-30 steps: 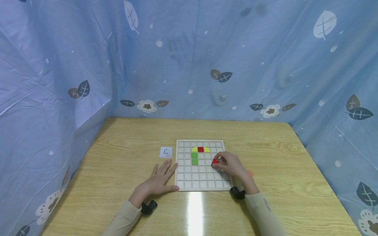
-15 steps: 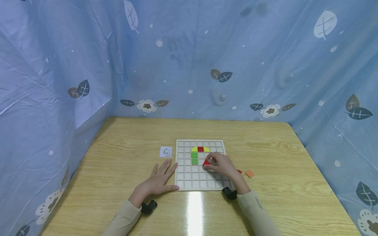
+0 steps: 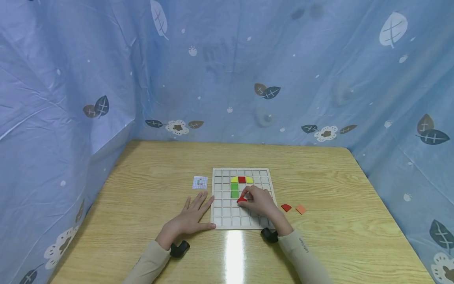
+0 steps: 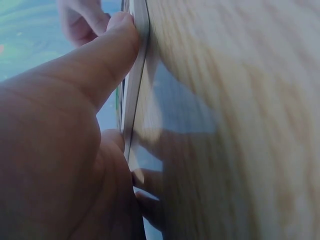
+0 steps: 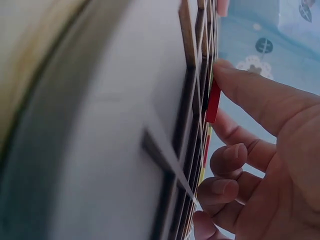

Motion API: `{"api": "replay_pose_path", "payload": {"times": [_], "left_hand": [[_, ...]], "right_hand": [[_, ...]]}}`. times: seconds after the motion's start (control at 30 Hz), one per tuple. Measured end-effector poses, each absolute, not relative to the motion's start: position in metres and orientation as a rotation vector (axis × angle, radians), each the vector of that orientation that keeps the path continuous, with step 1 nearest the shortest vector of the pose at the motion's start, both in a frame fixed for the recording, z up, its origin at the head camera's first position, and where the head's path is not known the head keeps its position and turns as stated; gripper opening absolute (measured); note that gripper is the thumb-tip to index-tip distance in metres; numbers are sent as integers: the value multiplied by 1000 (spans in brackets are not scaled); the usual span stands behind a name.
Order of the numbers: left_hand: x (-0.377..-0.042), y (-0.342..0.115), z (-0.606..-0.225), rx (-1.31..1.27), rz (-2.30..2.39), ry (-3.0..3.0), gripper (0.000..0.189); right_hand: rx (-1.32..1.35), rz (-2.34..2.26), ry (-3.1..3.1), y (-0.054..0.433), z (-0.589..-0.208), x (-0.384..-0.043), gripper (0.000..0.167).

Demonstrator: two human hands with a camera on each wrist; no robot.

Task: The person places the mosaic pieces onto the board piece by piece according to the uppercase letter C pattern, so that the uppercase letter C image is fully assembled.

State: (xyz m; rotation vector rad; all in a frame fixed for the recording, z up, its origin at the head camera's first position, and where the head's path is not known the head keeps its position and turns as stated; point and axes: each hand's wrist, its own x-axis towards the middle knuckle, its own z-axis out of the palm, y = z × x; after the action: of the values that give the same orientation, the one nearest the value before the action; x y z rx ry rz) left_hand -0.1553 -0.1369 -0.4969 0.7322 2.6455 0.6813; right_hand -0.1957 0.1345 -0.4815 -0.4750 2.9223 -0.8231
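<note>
My right hand [image 3: 260,202] pinches a red tile [image 3: 241,200] between thumb and fingertips, just over the pale gridded board [image 3: 226,221]. The red tile shows edge-on in the right wrist view; its full shape is partly hidden by the fingers. It is just below a column of two green square tiles [image 3: 234,190]. Above the green ones lies a row with a red square tile [image 3: 242,179] between two curved yellow tiles [image 3: 250,180]. My left hand [image 3: 190,219] lies flat with spread fingers on the table, its thumb and a finger touching the board's left side.
To the right of the board lie a red quarter-circle tile [image 3: 286,207] and an orange square tile [image 3: 300,209]. A small printed pattern card [image 3: 200,182] sits left of the board. Blue curtain [image 3: 227,79] surrounds the wooden table [image 3: 170,165] at the back and sides.
My right hand has carried the red tile leftward across the board and slightly nearer to me. The loose red and orange tiles have come out from behind the arm. My left hand stays put.
</note>
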Motion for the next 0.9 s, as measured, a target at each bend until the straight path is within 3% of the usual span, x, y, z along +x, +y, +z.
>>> {"api": "replay_pose_path", "payload": {"times": [0.9], "left_hand": [[-156,-138,-497,734,659,2643,89]], "right_hand": [[-715,-824,2809,150,-476,-198,20]]}}
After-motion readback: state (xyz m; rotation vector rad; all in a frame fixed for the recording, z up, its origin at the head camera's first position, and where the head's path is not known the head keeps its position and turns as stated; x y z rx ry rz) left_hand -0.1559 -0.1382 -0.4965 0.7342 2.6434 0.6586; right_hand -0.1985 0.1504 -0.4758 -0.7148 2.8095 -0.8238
